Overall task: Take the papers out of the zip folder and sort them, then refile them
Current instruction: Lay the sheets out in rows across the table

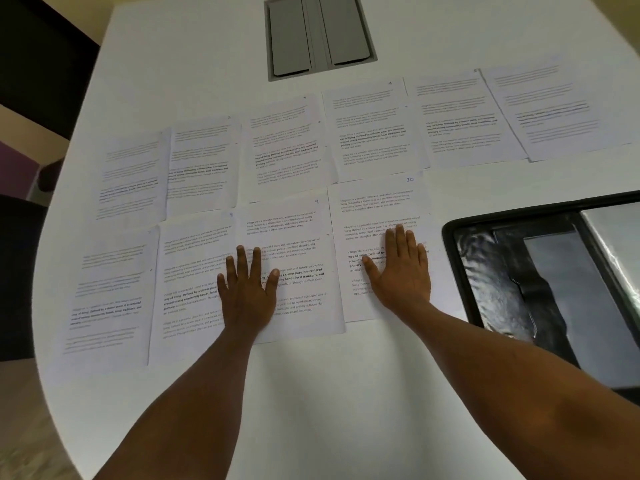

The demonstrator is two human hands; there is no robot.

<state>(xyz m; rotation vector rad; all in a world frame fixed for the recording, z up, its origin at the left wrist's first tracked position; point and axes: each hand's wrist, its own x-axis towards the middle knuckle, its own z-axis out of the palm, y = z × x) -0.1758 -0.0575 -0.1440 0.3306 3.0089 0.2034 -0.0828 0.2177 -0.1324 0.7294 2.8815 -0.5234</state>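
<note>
I am in the sorting step: the papers are out of the folder and spread over the white bench (311, 393) in two rows, a far row of six sheets from about 10 o'clock across to 2 o'clock, and a near row of four in front of me. My left hand (247, 289) lies flat, fingers straight and slightly spread, pressing on the sheet marked 9 (298, 230) where it overlaps its left neighbour, the sheet marked 8 (194, 244). My right hand (401, 268) lies flat in the same way on the sheet marked 10 (377, 202), just to the right. Neither hand holds anything. The open zip folder (540, 271), black-edged with shiny clear pockets, sits at 3 o'clock, near the sheet under my right hand but apart from it, and it looks empty of papers. The sheets are plain white printed pages with blocks of text, some lines bold, and small handwritten numbers in the top right corners; most of those are too faint to read. As I judge it, the next move is to gather the sheets in number order, sliding each over the next without creasing, square the stack, and carry it right to the folder. A grey hatch (318, 36) is set in the bench at 12 o'clock.
</note>
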